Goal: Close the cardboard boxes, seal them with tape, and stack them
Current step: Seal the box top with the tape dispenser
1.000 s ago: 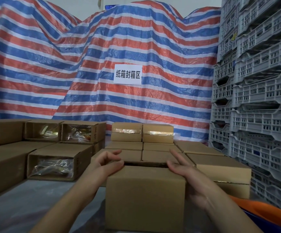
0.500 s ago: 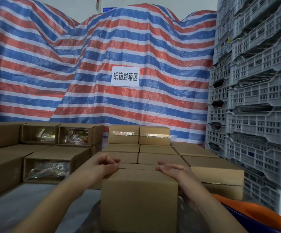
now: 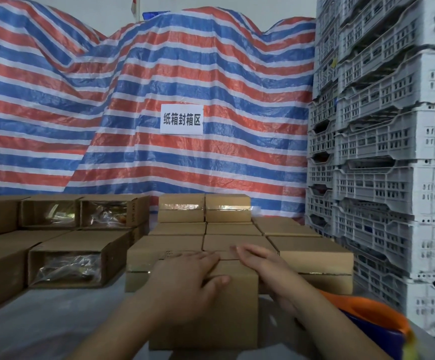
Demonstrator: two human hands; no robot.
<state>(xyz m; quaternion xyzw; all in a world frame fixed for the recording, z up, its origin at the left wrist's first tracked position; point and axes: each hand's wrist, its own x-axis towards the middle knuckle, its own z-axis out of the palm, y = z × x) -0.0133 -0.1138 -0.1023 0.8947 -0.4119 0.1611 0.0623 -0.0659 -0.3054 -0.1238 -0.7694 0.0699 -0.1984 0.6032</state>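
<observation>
Two flat sets of fingers are doing all the work here: the left hand (image 3: 190, 279) lies palm-down with its fingers stretched over the top of the box (image 3: 211, 307), thumb hooked just over the near top edge, and the right hand (image 3: 260, 266) lies beside it with straight fingers pressing the other flap. Neither hand grasps anything; both only press. The fingertips nearly meet over the seam where the two flaps come together.

The box stands on the table (image 3: 29, 328) directly in front of the person, close against a row of closed boxes (image 3: 312, 258) behind it. No tape shows on its top, so sealing is probably the step to come, and no tape roll is in view.

The likeliest trouble is the flaps springing up the moment one hand lifts to fetch tape, since only pressure holds them down. If the seam is not level, tape laid across it could wrinkle or leave a gap. Pressing too hard near the middle may bow the flaps inward onto whatever is packed inside. The box could also slide back against its neighbours under an uneven push.

To the left, open boxes (image 3: 65, 261) lying on their sides show plastic-wrapped goods. An orange basin (image 3: 367, 313) sits at the right, below stacked grey crates (image 3: 393, 178), and a striped tarp (image 3: 133, 100) hangs behind.
</observation>
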